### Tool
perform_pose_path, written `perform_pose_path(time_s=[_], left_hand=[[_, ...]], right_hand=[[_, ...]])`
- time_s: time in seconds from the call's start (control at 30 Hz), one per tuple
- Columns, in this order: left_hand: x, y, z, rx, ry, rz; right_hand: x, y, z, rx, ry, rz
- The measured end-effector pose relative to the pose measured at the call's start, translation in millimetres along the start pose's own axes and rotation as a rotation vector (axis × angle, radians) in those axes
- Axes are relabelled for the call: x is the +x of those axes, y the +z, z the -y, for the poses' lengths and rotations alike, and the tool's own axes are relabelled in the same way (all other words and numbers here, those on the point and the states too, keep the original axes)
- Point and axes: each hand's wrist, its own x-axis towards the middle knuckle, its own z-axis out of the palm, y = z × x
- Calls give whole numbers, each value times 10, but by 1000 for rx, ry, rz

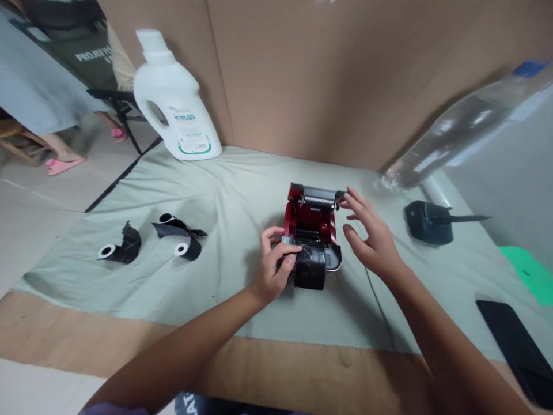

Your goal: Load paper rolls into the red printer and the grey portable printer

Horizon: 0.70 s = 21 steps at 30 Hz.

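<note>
A small red receipt printer point(310, 222) sits on the cloth in front of me with its lid point(319, 197) raised. A glossy black strip point(310, 268) hangs out over its front edge. My left hand point(275, 265) grips the printer's left side, thumb and fingers bent near the strip. On the other side, my right hand point(369, 233) is spread, its fingertips at the right corner of the raised lid. Whether they press on it, I cannot tell. Two black rolls with white cores, a left roll point(125, 249) and a right roll point(189, 246), lie partly unrolled to the left.
A white detergent bottle point(179, 109) stands at the back left against a cardboard wall point(302, 75). To the right are a large clear bottle point(453, 129), a black device point(430, 223), a green object point(529, 274) and a black phone point(516, 346). A person's legs point(56, 147) show at far left.
</note>
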Motion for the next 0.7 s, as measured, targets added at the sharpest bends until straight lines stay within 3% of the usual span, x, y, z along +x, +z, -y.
perform_pose_path(time_s=[0.07,0.17,0.23,0.27,0.37,0.43,0.57,0.7], left_hand=[[7,-3,5,-8,4,4],[15,-7,10,-1,0,15],[16,-9,7,3,-12,23],[16,-10,5,2,-17,26],[14,-12,-2,-7,-12,26],[12,-14,-1,-9,-9,25],[6,-20,7,3,-40,45],[-2,-24,-2,-53,-59,39]], right_hand=[[96,125,21,0,54,-64],[114,262,128,-79,95,-262],[109,292,238,-163,50,-278],[125,293,294,-198,28,-186],[290,282,419,-324,39,323],[472,290,455,-438,81,565],[789,368,462,-595,53,800],[882,463,440,-643,10,845]])
